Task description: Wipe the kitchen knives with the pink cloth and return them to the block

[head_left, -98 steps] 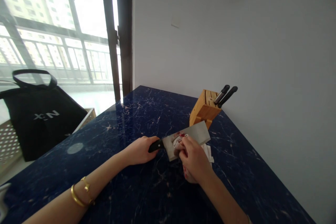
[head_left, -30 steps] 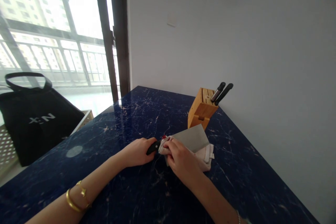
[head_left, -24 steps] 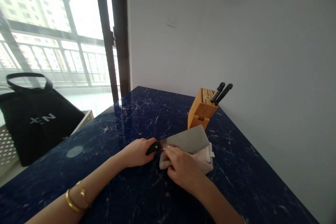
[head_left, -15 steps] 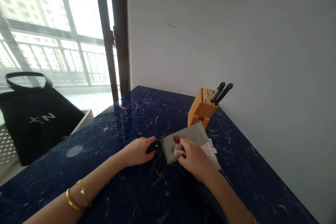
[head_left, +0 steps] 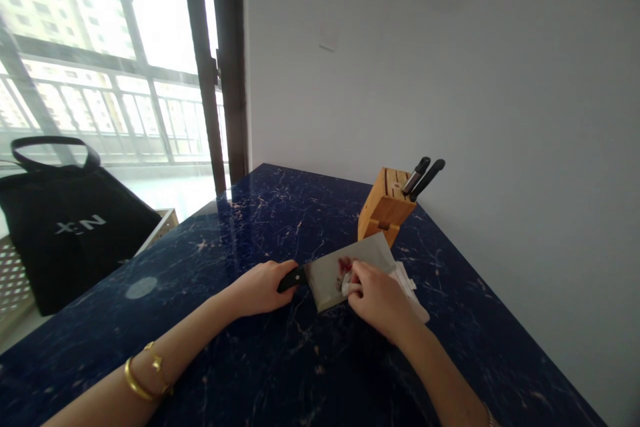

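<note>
A cleaver [head_left: 330, 273] with a wide shiny blade and black handle lies at a slant above the dark table. My left hand [head_left: 267, 287] is closed around its handle at the left. Against the middle of the blade, my right hand [head_left: 379, 293] pinches a crumpled white tissue [head_left: 349, 285], mostly covered by the fingers. A blurry reddish reflection of the fingers shows in the steel. A whitish packet [head_left: 413, 293] pokes out past the blade's right end, partly hidden by my right hand.
Behind the cleaver stands a wooden knife block [head_left: 384, 203] with black-handled tools [head_left: 425, 180] in it. The blue marbled table [head_left: 295, 207] meets a grey wall [head_left: 440, 80]. To the left are a black bag [head_left: 75, 227], a perforated light-coloured crate [head_left: 13, 280] and a bright window.
My right hand has slid a little to the right along the blade with the tissue. My left hand and the cleaver stay almost still.
</note>
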